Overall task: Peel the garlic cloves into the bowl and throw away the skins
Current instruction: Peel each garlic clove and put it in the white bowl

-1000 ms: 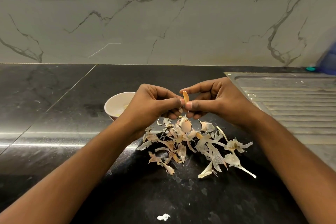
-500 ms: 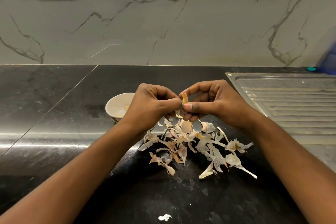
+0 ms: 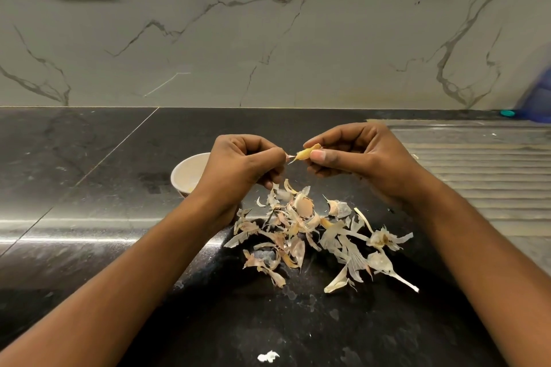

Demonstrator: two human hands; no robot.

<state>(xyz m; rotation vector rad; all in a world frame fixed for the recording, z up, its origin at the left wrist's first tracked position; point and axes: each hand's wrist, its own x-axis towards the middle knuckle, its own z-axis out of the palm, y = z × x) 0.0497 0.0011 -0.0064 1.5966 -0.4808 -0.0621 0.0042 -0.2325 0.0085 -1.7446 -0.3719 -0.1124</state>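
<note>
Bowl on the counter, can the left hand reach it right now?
Probably yes. The white bowl sits right beside the left hand, partly hidden behind it, with nothing in between. That hand is busy, though, pinching a strip of skin off the garlic clove in the right hand.

Black stone counter (image 3: 89, 158), white bowl (image 3: 186, 171), garlic skins (image 3: 313, 232)

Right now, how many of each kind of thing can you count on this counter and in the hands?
Hands: 2, left hand and right hand
Bowl: 1
Garlic clove, held: 1
Skin strip, pinched: 1
Skin pile: 1, pieces uncountable
Stray white scrap: 1
Total: 7
</note>
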